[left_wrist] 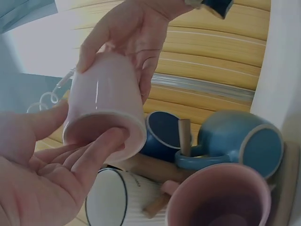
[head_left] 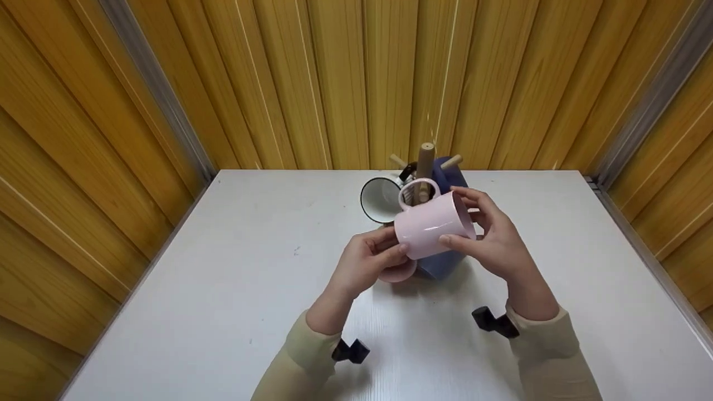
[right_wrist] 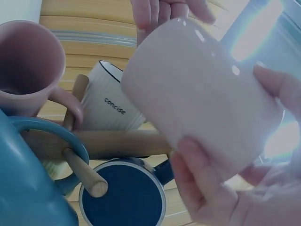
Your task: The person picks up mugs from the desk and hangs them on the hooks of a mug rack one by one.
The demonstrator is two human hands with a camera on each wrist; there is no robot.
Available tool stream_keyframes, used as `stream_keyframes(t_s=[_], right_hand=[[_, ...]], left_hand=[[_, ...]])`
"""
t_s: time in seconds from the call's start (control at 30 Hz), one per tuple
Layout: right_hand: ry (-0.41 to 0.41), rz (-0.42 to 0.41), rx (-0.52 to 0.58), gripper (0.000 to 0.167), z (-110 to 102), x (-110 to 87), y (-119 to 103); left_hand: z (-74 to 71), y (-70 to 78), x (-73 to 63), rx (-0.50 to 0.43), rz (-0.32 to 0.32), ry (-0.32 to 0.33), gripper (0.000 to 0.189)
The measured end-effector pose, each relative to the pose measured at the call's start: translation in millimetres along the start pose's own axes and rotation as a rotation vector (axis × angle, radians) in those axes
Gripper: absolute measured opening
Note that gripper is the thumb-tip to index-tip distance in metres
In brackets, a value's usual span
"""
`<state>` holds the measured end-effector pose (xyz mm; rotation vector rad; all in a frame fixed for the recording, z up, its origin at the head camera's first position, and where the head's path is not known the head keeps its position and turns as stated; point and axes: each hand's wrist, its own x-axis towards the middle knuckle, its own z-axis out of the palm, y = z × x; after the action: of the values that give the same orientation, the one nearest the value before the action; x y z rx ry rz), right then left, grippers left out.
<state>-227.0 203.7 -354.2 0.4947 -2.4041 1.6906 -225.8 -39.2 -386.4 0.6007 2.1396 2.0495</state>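
Note:
Both hands hold a pale pink mug lying on its side in the air, in front of a wooden mug rack. My left hand pinches it at the base end, with the thumb on its side and fingers against the underside. Toward the rim, my right hand grips the mug between thumb and fingers. Its handle points up toward the rack, and its mouth faces right in the head view. The left wrist view shows the base of this mug; in the right wrist view the handle is hidden.
On the rack hang a white mug with a black rim and "concise" on it, another pink mug, a teal mug and a navy mug. Wooden pegs stick out. The rack stands on a white table before wood-panelled walls.

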Motion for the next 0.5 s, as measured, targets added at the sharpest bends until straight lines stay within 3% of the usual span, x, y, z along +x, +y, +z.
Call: stream_keyframes(t_s=[0.13, 0.5], right_hand=[[0.013, 0.083, -0.042, 0.079, 2, 1.7, 1], [0.027, 0.163, -0.129, 0.084, 9, 5.9, 5]], left_hand=[[4.9, -6.2, 3.9, -0.022, 0.002, 0.039, 0.041], [6.4, -18.8, 11.8, -0.021, -0.018, 0.083, 0.039]])
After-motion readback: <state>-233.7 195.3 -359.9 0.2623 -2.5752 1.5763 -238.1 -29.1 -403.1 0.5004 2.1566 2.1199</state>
